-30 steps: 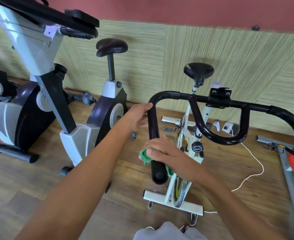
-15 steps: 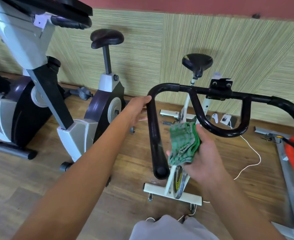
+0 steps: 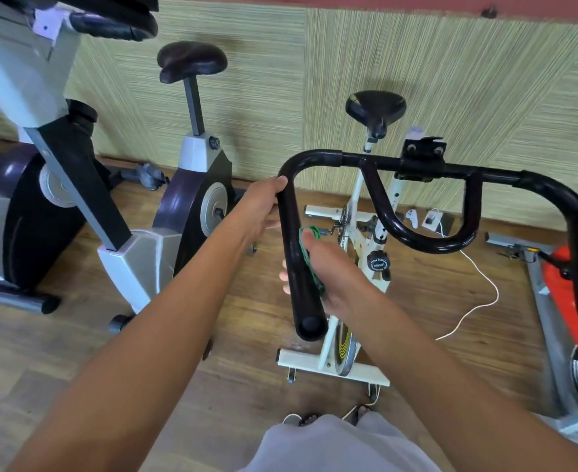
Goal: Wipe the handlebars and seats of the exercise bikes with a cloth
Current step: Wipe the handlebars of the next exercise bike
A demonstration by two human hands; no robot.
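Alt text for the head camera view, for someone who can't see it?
A person's right hand wraps a green cloth round the left grip of a black handlebar, while the left hand holds the bar's bend. Beyond are the bike's seat, a second bike and a white cord on the floor.

You will find legible lettering at one location only: the black adjustment knob [image 3: 377, 262] on the white bike frame [image 3: 355, 206]. Its white print is upside down from your position. The lower line appears to read LOOSEN; the rest is too small to read.
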